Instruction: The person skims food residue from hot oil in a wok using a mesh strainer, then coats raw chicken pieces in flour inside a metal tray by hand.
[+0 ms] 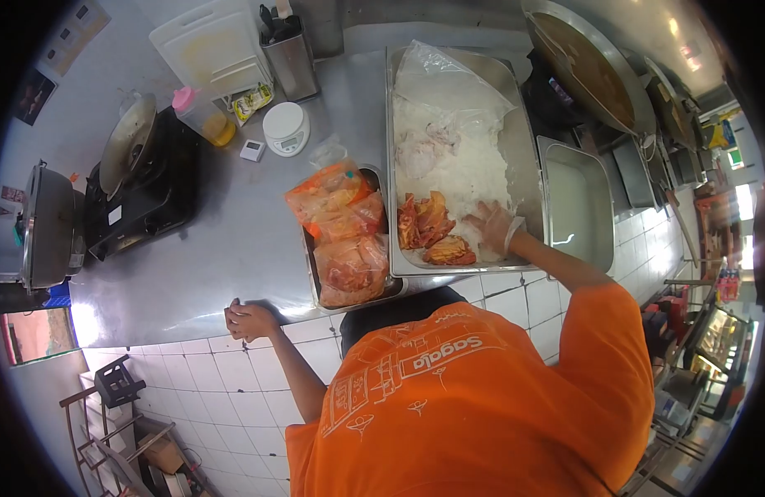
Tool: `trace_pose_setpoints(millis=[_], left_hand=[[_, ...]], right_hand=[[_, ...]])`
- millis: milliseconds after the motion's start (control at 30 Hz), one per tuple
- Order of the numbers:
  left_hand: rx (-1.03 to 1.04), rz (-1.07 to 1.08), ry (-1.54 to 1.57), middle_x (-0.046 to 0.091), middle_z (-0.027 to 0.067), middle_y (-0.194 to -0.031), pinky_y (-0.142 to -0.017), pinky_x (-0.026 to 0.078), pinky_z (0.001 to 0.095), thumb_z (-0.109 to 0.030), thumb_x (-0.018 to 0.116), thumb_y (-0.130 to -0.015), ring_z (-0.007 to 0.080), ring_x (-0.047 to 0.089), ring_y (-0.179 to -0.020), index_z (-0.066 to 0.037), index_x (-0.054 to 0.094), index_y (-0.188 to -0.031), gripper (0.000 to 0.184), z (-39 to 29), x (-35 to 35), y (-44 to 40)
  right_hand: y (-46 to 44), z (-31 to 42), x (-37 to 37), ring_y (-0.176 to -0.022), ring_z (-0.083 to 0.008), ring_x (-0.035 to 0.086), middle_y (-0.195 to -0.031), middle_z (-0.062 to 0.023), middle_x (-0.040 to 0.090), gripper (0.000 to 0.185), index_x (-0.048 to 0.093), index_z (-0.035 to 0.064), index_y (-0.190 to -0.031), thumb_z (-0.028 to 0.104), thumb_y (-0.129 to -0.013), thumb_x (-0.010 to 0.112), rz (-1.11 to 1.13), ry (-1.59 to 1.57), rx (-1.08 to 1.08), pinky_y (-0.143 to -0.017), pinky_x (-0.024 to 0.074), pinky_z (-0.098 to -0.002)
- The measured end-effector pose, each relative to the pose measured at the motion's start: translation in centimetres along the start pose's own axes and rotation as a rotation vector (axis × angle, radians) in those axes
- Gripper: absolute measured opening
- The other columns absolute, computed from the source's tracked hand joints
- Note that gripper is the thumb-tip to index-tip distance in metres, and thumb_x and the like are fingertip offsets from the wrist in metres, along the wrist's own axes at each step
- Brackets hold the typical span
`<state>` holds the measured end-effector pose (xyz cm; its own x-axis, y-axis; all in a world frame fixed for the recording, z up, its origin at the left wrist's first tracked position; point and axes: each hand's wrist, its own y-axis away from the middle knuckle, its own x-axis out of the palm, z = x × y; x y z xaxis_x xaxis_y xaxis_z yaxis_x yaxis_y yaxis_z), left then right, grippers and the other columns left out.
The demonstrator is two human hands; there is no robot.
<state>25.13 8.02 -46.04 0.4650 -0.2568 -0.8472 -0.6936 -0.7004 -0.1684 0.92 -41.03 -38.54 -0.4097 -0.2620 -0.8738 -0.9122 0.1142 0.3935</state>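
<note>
My right hand (pixel 492 227), in a clear plastic glove, rests with its fingers spread in the white flour (pixel 482 161) inside a large steel tray (pixel 527 166). Just left of it lie reddish marinated meat pieces (pixel 432 217) and one more piece (pixel 450 251). Whitish coated meat (pixel 424 149) and a clear plastic bag (pixel 440 74) are farther up the tray. My left hand (pixel 250 320) is at the front edge of the steel counter, its fingers curled; whether it holds anything is hidden. Bags of marinated meat (pixel 349 265) fill a smaller tray (pixel 395 288) between my hands.
A white scale (pixel 286 128), small timer (pixel 252 150), jug (pixel 207 120) and knife holder (pixel 291 62) stand at the back. On the left is a black stove (pixel 150 199) with a pan (pixel 127 142). A steel basin (pixel 579 203) and large wok (pixel 593 66) are right.
</note>
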Motion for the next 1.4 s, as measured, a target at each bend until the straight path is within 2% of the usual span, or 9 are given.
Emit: trace_pose_setpoints(millis=[233,300,433,533,600,700,933,1133,1400], left_hand=[[0.008,-0.001,-0.011,0.047,0.0042,-0.128,-0.088,0.034,0.056,-0.046,0.026,-0.095,0.0297,0.037,-0.12,-0.026,0.062,-0.105,0.042,0.3,0.2,-0.3],[0.002,0.005,0.007,0.047,0.004,-0.128,-0.089,0.032,0.0556,-0.044,0.026,-0.096,0.0286,0.035,-0.121,-0.023,0.062,-0.104,0.042,0.0,0.0,-0.1],[0.001,0.018,0.033,0.048,0.004,-0.127,-0.091,0.03,0.0551,-0.043,0.026,-0.096,0.0276,0.033,-0.122,-0.02,0.062,-0.102,0.043,-0.1,-0.2,-0.1],[-0.002,0.005,0.032,0.048,0.0041,-0.126,-0.09,0.031,0.0551,-0.043,0.025,-0.097,0.0279,0.033,-0.122,-0.021,0.062,-0.102,0.043,-0.2,-0.3,0.0],[-0.006,-0.002,0.026,0.048,0.0041,-0.126,-0.09,0.031,0.0551,-0.043,0.025,-0.097,0.0278,0.033,-0.122,-0.021,0.062,-0.101,0.043,-0.1,0.0,-0.1],[-0.004,0.002,0.022,0.048,0.004,-0.125,-0.09,0.031,0.0553,-0.042,0.026,-0.097,0.0279,0.034,-0.121,-0.021,0.062,-0.101,0.042,0.0,0.0,0.0],[0.001,0.002,0.024,0.047,0.0041,-0.126,-0.089,0.031,0.0563,-0.041,0.028,-0.096,0.0284,0.034,-0.12,-0.02,0.061,-0.103,0.04,0.0,0.0,-0.1],[0.011,0.005,0.037,0.047,0.0046,-0.127,-0.09,0.03,0.0565,-0.042,0.028,-0.096,0.0285,0.033,-0.122,-0.019,0.061,-0.103,0.041,-0.1,-0.3,0.0],[0.006,0.022,0.025,0.047,0.0039,-0.128,-0.09,0.03,0.0566,-0.042,0.027,-0.096,0.0275,0.032,-0.123,-0.019,0.06,-0.104,0.042,-0.2,-0.5,0.2]], right_hand=[[-5.5,-8.4,-0.8,-0.101,-0.03,0.059,-0.107,-0.0143,0.062,0.059,0.05,0.0136,-0.123,0.03,-0.072,0.073,0.134,-0.696,-0.199,-0.093,0.0422,-0.0467],[-4.8,-9.6,-1.5,-0.09,-0.0237,0.062,-0.103,-0.0094,0.063,0.048,0.057,0.009,-0.114,0.031,-0.075,0.074,0.581,-1.988,0.436,-0.081,0.0499,-0.044],[-6.7,-11.9,0.7,-0.088,-0.0225,0.061,-0.1,-0.0086,0.063,0.045,0.053,0.0078,-0.119,0.037,-0.086,0.061,0.509,-1.301,-0.031,-0.084,0.0492,-0.0485],[-6.2,-8.9,-1.5,-0.095,-0.0282,0.06,-0.113,-0.0126,0.06,0.05,0.045,0.008,-0.13,0.041,-0.091,0.045,0.309,-1.781,0.937,-0.085,0.0473,-0.0523],[-4.5,-5.8,-2.3,-0.104,-0.0372,0.057,-0.127,-0.0173,0.051,0.057,0.035,0.0088,-0.138,0.043,-0.092,0.036,0.301,-0.393,0.332,-0.085,0.0458,-0.0555],[-2.8,0.5,-3.3,-0.108,-0.0408,0.054,-0.13,-0.0194,0.047,0.062,0.033,0.0089,-0.141,0.044,-0.09,0.04,0.228,-0.139,0.519,-0.087,0.0457,-0.0536],[-4.2,-6.5,-3.7,-0.106,-0.0312,0.059,-0.118,-0.0165,0.058,0.063,0.036,0.0084,-0.137,0.029,-0.083,0.062,0.241,-0.753,0.293,-0.088,0.0475,-0.0423],[-4.5,-8.8,0.9,-0.105,-0.0344,0.059,-0.113,-0.0234,0.058,0.066,0.04,0.0058,-0.13,0.027,-0.075,0.07,-0.189,-0.827,0.397,-0.085,0.0495,-0.0398],[-5.2,-2.1,-0.9,-0.131,-0.0454,0.031,-0.148,-0.0257,0.019,0.075,0.029,0.0235,-0.141,0.031,-0.078,0.067,0.028,-0.158,0.026,-0.109,0.0302,-0.042]])
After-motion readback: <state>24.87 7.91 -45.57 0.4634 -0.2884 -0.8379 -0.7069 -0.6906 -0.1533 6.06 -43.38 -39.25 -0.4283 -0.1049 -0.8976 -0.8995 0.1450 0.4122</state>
